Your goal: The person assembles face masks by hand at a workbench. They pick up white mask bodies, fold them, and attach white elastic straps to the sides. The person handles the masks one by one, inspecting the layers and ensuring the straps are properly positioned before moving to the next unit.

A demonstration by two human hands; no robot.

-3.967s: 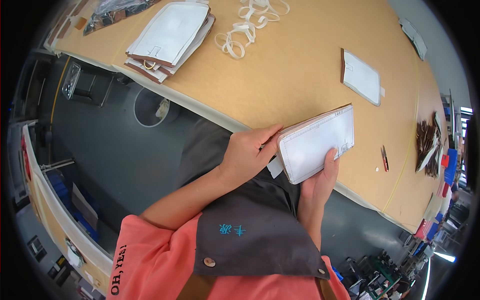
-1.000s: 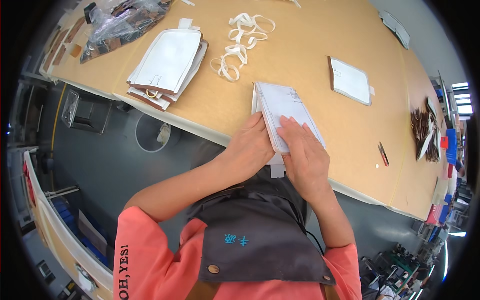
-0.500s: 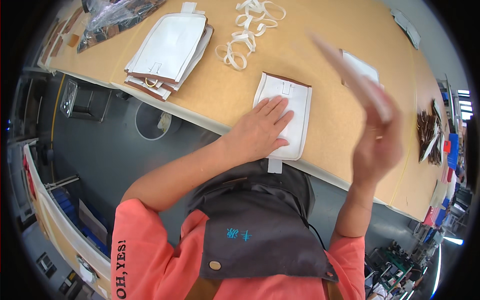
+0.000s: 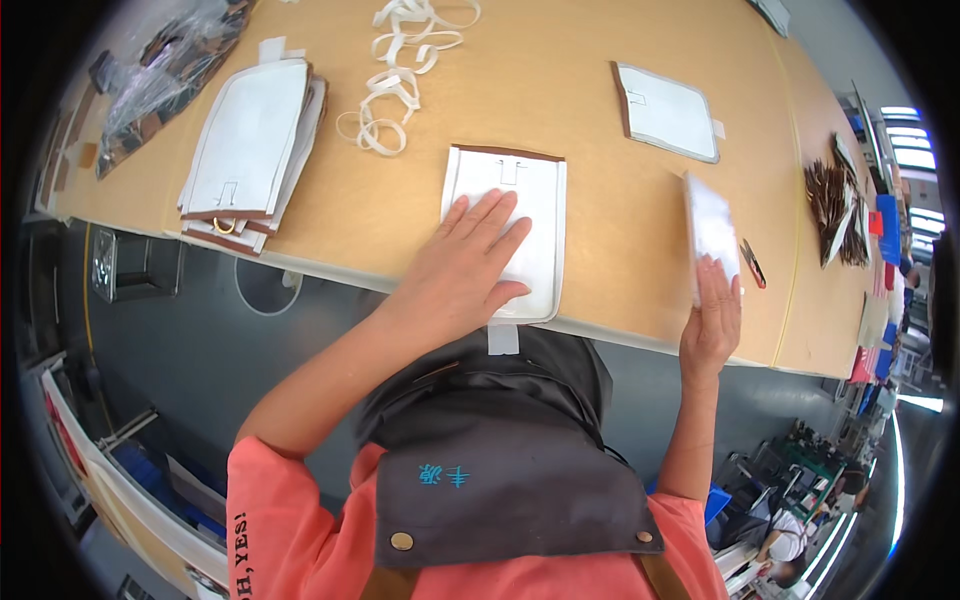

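My left hand lies flat, fingers spread, on a white panel with a brown top edge and a stitched or drawn mark near it. A pale tape tab sticks out below that panel, over the table's near edge. To the right, my right hand grips a flat white rectangular piece, held tilted up on edge. Its fingers press on the near face, and the thumb is hidden. Small thread snips with red and dark parts lie just right of this piece.
At the left sits a stack of similar white panels, a gold ring showing. Beyond are loose white tape and a plastic-wrapped bundle. Another white panel lies far right, and brown strips rest by the right edge.
My right hand has come down toward the table with the white piece, which was raised and blurred before. The left hand stays flat on its panel. The whole view has shifted.
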